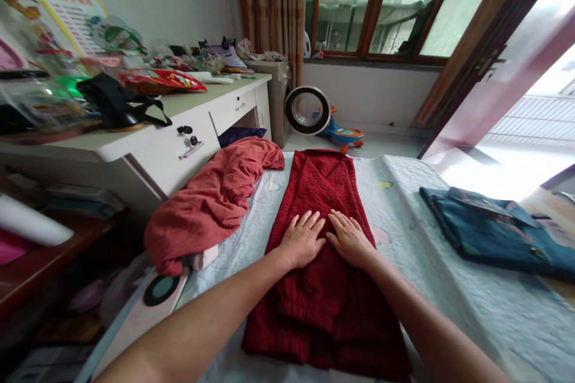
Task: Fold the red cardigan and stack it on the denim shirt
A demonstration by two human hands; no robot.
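A dark red knitted garment (323, 191) lies lengthwise on the bed, its sides folded inward into a long strip. My left hand (303, 238) rests flat on its middle with the fingers stretched out. My right hand (351, 238) lies flat just beside it, fingers also extended, and the fingertips of both hands nearly meet. Neither hand holds anything.
A crumpled rust-red cloth (211, 203) sits on the bed's left side. A folded blue garment (498, 230) lies at the right. The pale quilted bed cover (404, 203) spreads beneath. A cluttered white desk (179, 125) stands left, and a toy ride-on car (332, 128) sits on the floor beyond.
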